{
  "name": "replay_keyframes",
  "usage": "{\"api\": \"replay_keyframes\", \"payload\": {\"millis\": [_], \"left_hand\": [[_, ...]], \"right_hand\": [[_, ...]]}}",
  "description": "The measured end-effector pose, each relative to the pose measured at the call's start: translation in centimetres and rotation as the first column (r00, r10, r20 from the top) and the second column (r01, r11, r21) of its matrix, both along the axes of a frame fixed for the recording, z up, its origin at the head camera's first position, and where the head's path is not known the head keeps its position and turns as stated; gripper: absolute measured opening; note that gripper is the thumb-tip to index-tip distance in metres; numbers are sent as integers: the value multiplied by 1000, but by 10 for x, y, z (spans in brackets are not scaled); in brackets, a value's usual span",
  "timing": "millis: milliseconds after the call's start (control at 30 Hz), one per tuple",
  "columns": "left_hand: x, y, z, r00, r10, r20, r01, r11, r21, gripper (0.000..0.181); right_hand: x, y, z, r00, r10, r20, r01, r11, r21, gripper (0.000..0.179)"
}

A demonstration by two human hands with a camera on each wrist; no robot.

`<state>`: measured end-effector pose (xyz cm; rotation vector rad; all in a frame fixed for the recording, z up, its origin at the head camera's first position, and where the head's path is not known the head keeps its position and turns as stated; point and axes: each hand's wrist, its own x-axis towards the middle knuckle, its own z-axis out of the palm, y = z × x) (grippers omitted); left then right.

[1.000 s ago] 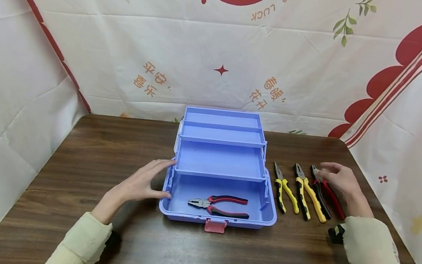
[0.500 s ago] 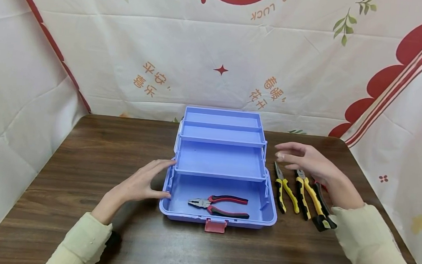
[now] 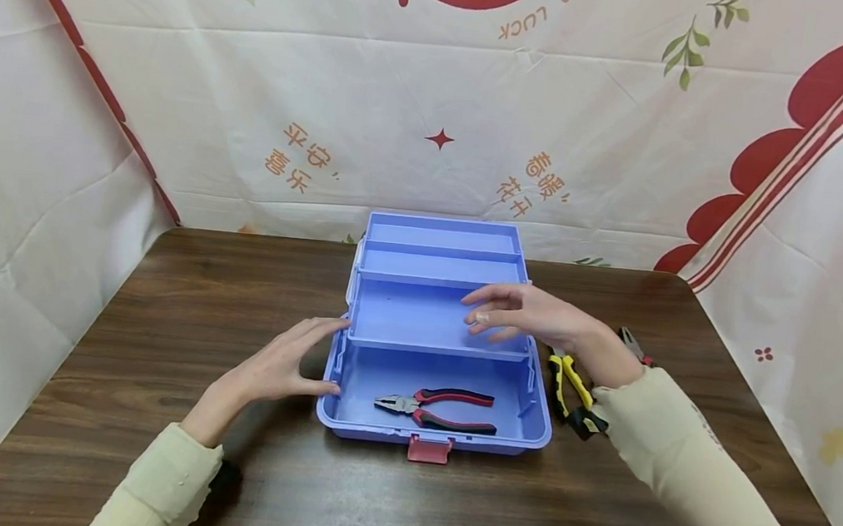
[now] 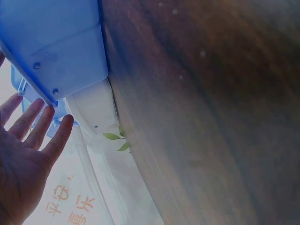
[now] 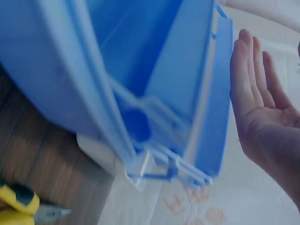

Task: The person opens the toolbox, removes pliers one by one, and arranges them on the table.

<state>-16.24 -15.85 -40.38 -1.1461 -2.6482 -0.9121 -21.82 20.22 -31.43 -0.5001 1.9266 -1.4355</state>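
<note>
A blue toolbox (image 3: 369,435) stands unfolded, its stepped trays raised at the back. Combination pliers (image 3: 400,405) with red-and-black handles lie in its bottom compartment. At the box's left side, my left hand (image 3: 277,363) rests its spread fingertips and thumb; the left wrist view shows straight fingers (image 4: 60,136) at the tray edge. My right hand (image 3: 526,312) hovers over the right part of the middle tray (image 3: 409,316), fingers loosely bent and holding nothing. In the right wrist view, that hand (image 5: 267,112) is apart from the blue trays.
Right of the box lie yellow-and-black pliers (image 3: 556,383), partly under my right forearm. Farther right, other pliers (image 3: 633,342) show their metal head, the rest hidden by the sleeve. A pink latch (image 3: 428,450) hangs at the box front. Printed cloth (image 3: 255,98) hangs behind the wooden table (image 3: 259,483).
My right hand has moved left from beside the rightmost pliers, over the yellow-handled ones, to above the middle tray. My left hand has stayed at the box's left side.
</note>
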Motion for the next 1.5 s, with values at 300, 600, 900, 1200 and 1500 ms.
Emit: {"api": "replay_keyframes", "payload": {"millis": [300, 600, 900, 1200, 1500], "left_hand": [[0, 0, 0, 1000, 2, -4, -2, 1000, -2, 84], [1, 0, 1, 1000, 7, 17, -7, 1000, 4, 83], [0, 0, 0, 1000, 3, 7, -3, 1000, 6, 83], [0, -1, 1, 1000, 9, 24, -9, 1000, -2, 83], [0, -1, 1, 999, 15, 31, -15, 1000, -7, 83]], "right_hand": [[-3, -35, -13, 975, 221, 27, -219, 973, -73, 52], [5, -65, -21, 927, 368, 71, -360, 927, -108, 43], [14, -82, -33, 831, 553, 58, -555, 831, 37, 39], [16, -93, -52, 777, 629, 24, -603, 733, 315, 42], [15, -91, -56, 789, 614, 20, -526, 659, 538, 48]]}}
